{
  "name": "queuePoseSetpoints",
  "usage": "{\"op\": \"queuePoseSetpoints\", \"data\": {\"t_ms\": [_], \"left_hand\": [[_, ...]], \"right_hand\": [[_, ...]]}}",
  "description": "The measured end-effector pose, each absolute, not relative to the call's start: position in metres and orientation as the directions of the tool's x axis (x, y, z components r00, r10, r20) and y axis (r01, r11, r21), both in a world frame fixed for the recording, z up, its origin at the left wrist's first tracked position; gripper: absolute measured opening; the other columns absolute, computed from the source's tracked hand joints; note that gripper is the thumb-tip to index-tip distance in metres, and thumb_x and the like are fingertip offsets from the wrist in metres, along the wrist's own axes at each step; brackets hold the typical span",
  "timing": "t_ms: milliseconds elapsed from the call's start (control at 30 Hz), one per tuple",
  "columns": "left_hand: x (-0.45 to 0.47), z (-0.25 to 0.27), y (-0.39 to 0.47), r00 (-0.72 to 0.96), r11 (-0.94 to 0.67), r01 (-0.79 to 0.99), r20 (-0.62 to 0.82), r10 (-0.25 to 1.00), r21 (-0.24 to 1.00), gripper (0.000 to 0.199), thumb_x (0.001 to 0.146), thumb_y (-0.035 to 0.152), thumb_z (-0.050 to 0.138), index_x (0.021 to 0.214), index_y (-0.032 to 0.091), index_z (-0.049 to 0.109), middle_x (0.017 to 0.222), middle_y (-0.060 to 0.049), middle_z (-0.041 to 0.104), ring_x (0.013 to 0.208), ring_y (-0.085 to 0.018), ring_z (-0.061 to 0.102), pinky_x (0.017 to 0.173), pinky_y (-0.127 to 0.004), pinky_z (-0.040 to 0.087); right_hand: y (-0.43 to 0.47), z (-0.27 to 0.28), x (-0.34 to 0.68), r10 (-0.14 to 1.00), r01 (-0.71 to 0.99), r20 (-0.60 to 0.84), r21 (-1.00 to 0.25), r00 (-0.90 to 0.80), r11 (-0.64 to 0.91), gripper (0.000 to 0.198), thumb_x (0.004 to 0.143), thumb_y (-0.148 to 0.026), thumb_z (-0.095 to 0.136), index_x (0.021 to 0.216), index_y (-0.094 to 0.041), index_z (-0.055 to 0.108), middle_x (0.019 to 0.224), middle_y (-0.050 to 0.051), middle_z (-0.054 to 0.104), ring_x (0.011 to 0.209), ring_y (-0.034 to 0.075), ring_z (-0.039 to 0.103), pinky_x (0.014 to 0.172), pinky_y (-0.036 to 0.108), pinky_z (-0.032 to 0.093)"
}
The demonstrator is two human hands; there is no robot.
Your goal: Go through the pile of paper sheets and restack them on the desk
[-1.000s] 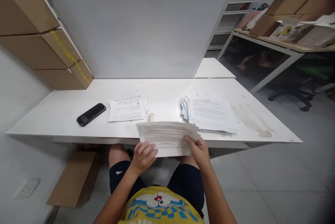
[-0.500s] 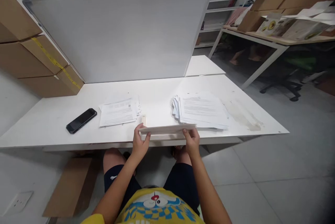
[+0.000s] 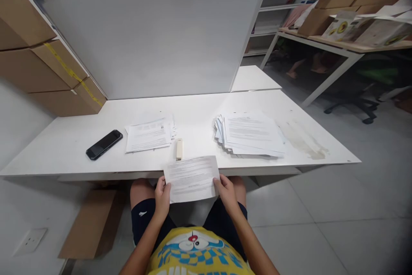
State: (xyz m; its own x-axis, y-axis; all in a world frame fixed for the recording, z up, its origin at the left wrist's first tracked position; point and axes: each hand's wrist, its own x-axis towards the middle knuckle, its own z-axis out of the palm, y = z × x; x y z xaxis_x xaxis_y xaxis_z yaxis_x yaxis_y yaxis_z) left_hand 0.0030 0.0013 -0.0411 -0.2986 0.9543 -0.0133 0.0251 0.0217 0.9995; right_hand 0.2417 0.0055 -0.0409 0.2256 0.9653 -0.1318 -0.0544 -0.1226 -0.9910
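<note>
Printed paper sheets lie between my two hands, text side up, over my lap at the desk's front edge. My left hand is closed on their left edge, thumb on top. Closed on the right edge is my right hand. How many sheets I hold, I cannot tell. Just beyond the far edge of the paper, a cream-coloured stapler lies on the white desk. A small stack of printed papers is to its left, and a larger, uneven paper stack to its right.
A black phone rests at the desk's left. Behind stands a large whiteboard, with cardboard boxes stacked beside it. Another cardboard box is on the floor. To the right, a second table carries more boxes; someone's legs show beneath it.
Both hands have drawn the papers toward me, from upright on the desk edge to tilted nearly flat, printed face showing. The stapler has come fully into view.
</note>
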Motion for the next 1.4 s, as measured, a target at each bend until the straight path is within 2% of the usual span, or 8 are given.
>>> {"op": "queuePoseSetpoints", "data": {"t_ms": [267, 467, 567, 700, 900, 1100, 1233, 1400], "left_hand": [[0.002, -0.025, 0.014, -0.304, -0.043, 0.277, 0.130, 0.944, 0.960, 0.031, 0.084, 0.036, 0.054, 0.109, 0.017, 0.056, 0.076, -0.003, 0.065, 0.070, -0.018, 0.065, 0.066, -0.030, 0.052], [0.004, 0.009, 0.046, 0.166, -0.408, 0.733, 0.439, 0.883, 0.544, 0.040, 0.094, 0.028, 0.040, 0.131, 0.020, 0.052, 0.133, -0.012, 0.056, 0.127, -0.027, 0.049, 0.102, -0.044, 0.045], [0.011, 0.017, 0.060, 0.379, -0.544, 0.754, 0.431, 0.819, 0.370, 0.049, 0.096, 0.024, 0.034, 0.144, 0.019, 0.037, 0.149, -0.009, 0.040, 0.141, -0.026, 0.030, 0.110, -0.047, 0.037], [0.020, 0.005, 0.061, 0.382, -0.544, 0.786, 0.460, 0.802, 0.295, 0.056, 0.094, 0.017, 0.029, 0.150, 0.019, 0.024, 0.152, -0.008, 0.035, 0.142, -0.024, 0.028, 0.113, -0.047, 0.032], [0.017, -0.005, 0.073, 0.394, -0.570, 0.793, 0.533, 0.748, 0.215, 0.054, 0.094, 0.018, 0.034, 0.147, 0.016, 0.031, 0.146, -0.011, 0.044, 0.142, -0.028, 0.027, 0.109, -0.049, 0.036], [0.009, -0.019, 0.095, 0.387, -0.625, 0.741, 0.606, 0.695, 0.244, 0.054, 0.093, 0.020, 0.043, 0.146, 0.018, 0.034, 0.146, -0.012, 0.044, 0.144, -0.032, 0.018, 0.110, -0.056, 0.032], [0.008, -0.035, 0.088, 0.258, -0.560, 0.730, 0.602, 0.756, 0.391, 0.057, 0.094, 0.023, 0.043, 0.149, 0.023, 0.028, 0.152, -0.010, 0.035, 0.144, -0.030, 0.020, 0.112, -0.056, 0.030], [-0.010, -0.013, 0.089, 0.111, -0.488, 0.731, 0.623, 0.774, 0.477, 0.047, 0.096, 0.025, 0.035, 0.143, 0.026, 0.038, 0.144, -0.008, 0.046, 0.141, -0.025, 0.031, 0.111, -0.050, 0.034]], "right_hand": [[0.010, -0.048, 0.260, 0.923, -0.108, -0.237, -0.971, 0.303, -0.214, 0.042, 0.067, -0.045, 0.066, 0.096, -0.015, 0.071, 0.093, 0.009, 0.073, 0.090, 0.029, 0.064, 0.075, 0.034, 0.050], [0.016, -0.040, 0.273, 0.899, -0.060, -0.209, -0.978, 0.385, -0.202, 0.041, 0.067, -0.045, 0.063, 0.096, -0.017, 0.071, 0.097, 0.008, 0.073, 0.090, 0.028, 0.065, 0.075, 0.035, 0.051], [0.016, -0.038, 0.275, 0.900, 0.001, -0.180, -0.980, 0.396, -0.197, 0.039, 0.069, -0.046, 0.062, 0.097, -0.021, 0.072, 0.090, 0.005, 0.074, 0.088, 0.027, 0.066, 0.075, 0.036, 0.052], [0.016, -0.035, 0.273, 0.913, 0.001, -0.155, -0.986, 0.377, -0.168, 0.041, 0.070, -0.044, 0.060, 0.100, -0.018, 0.072, 0.082, 0.006, 0.074, 0.086, 0.028, 0.065, 0.074, 0.036, 0.052], [0.031, -0.034, 0.275, 0.934, 0.104, -0.029, -0.992, 0.356, -0.071, 0.038, 0.076, -0.042, 0.053, 0.099, -0.018, 0.070, 0.091, 0.007, 0.073, 0.090, 0.027, 0.065, 0.078, 0.035, 0.050], [0.072, -0.012, 0.345, 0.878, 0.382, 0.199, -0.924, 0.434, 0.021, 0.036, 0.077, -0.044, 0.055, 0.102, -0.022, 0.070, 0.095, 0.004, 0.072, 0.094, 0.027, 0.061, 0.081, 0.034, 0.048], [0.109, 0.000, 0.427, 0.747, 0.564, 0.295, -0.816, 0.596, -0.128, 0.039, 0.080, -0.041, 0.053, 0.111, -0.023, 0.067, 0.102, 0.008, 0.069, 0.102, 0.028, 0.056, 0.086, 0.036, 0.044], [0.151, -0.018, 0.478, 0.685, 0.674, 0.306, -0.643, 0.661, -0.364, 0.043, 0.079, -0.042, 0.056, 0.112, -0.015, 0.067, 0.116, 0.018, 0.061, 0.107, 0.031, 0.053, 0.093, 0.048, 0.038]]}}
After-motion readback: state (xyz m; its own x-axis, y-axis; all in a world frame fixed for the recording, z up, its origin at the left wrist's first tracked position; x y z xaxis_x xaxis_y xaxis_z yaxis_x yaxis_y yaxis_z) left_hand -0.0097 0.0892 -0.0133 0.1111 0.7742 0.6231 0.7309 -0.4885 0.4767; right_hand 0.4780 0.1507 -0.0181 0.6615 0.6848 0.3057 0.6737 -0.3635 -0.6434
